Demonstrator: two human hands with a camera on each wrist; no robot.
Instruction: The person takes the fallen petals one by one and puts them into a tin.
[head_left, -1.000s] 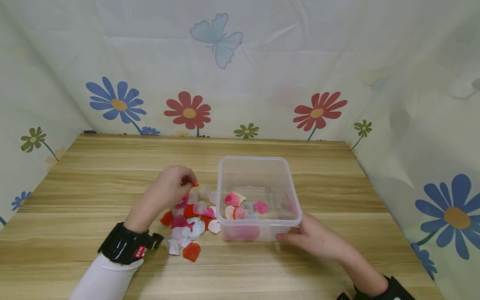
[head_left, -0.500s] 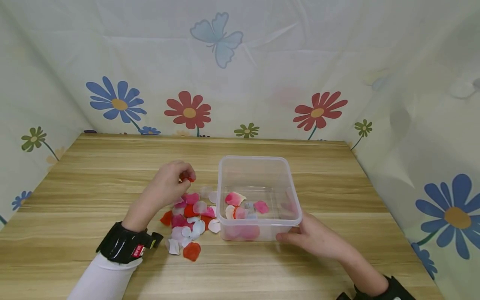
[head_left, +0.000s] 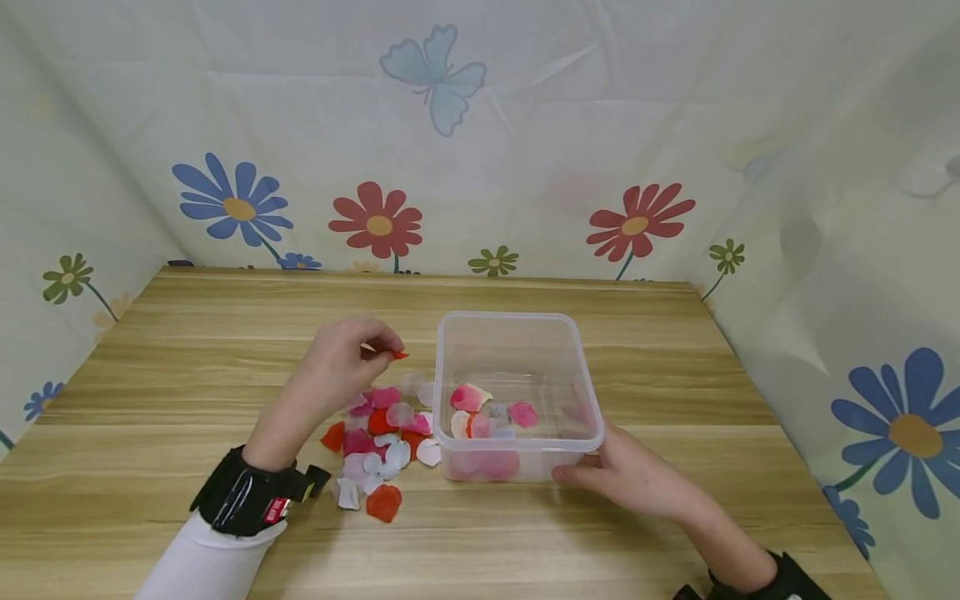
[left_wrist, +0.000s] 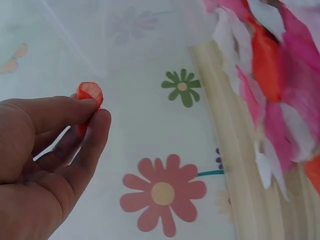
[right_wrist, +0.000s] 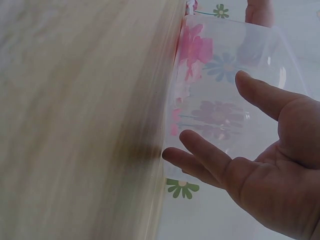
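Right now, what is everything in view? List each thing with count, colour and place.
Table: one, light wood, under everything.
Container: one, clear plastic, centre.
Petals in container: several, pink, white and red, on its floor.
Loose petals: a pile, red, pink, white, left of the container.
Red petal: one, pinched above the pile.
Backdrop: pale cloth printed with flowers and a butterfly.
Left hand: fingers pinch the red petal.
Right hand: rests open against the container's near right corner.

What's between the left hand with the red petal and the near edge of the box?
In the head view, only a short bare stretch of table separates the left hand, pinching the red petal, from the box; the petal pile lies nearer.
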